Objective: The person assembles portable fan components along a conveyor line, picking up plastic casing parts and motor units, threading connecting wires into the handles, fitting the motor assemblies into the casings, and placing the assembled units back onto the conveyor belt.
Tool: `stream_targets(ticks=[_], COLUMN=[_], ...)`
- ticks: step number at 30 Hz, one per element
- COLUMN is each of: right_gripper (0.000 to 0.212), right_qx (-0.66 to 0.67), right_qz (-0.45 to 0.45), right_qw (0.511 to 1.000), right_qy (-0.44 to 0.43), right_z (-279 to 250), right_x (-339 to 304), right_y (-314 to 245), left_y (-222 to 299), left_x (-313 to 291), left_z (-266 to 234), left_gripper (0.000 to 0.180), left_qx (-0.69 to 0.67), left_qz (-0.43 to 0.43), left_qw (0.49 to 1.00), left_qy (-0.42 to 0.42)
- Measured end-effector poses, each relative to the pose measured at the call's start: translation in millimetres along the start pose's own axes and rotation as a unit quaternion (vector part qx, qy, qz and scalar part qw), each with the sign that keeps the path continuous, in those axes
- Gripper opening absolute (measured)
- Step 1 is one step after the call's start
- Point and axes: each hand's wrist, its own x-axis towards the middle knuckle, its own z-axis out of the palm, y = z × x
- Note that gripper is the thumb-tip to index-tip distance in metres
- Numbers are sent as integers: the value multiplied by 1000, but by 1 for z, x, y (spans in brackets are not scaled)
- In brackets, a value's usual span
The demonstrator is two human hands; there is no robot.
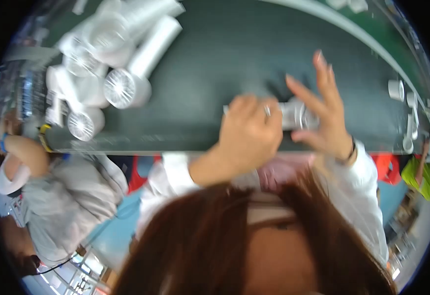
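My left hand [252, 128] is closed around a white handheld fan [291, 116] just above the near edge of the dark green work surface. Its handle is mostly hidden in that fist, and the rounded end sticks out to the right, blurred. My right hand [325, 113] is open at that end, fingers spread and pointing away from me, the thumb low beside the fan. Whether the thumb touches it I cannot tell. At the far left lies a heap of white handheld fans [120, 88] with round, spoked grilles and tubular handles.
The dark green work surface [215, 59] has a pale curved rim [333, 19] on its far side. Several small white parts [396, 90] lie at the right end. A person in grey [72, 196] sits close on my left; another in bright green [420, 172] is far right.
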Motion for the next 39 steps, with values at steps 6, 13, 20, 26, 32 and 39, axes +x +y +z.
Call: stream_targets(ticks=[6,13,20,26,32,39], right_gripper=[58,45,30,37,83,55], right_qx=[15,151,99,9,81,-75], right_qz=[16,32,71,42,-22,14], right_qw=[999,985,971,940,984,992], right_qy=[-28,72,207,339,159,100], right_z=[6,-15,-43,-72,-66,28], right_x=[-4,44,92,65,130,230], right_y=[-8,10,67,130,156,157], left_y=[-18,-26,-215,-377,-440,-254], left_x=[-10,35,197,222,200,264], left_z=[-18,-98,-148,-71,-131,-57], left_gripper=[8,12,24,16,38,73], left_qx=[-39,95,294,323,522,78], left_qz=[18,-99,-249,-282,-248,-47], left_qw=[993,984,920,901,814,941], left_qy=[-109,-118,76,71,57,-326])
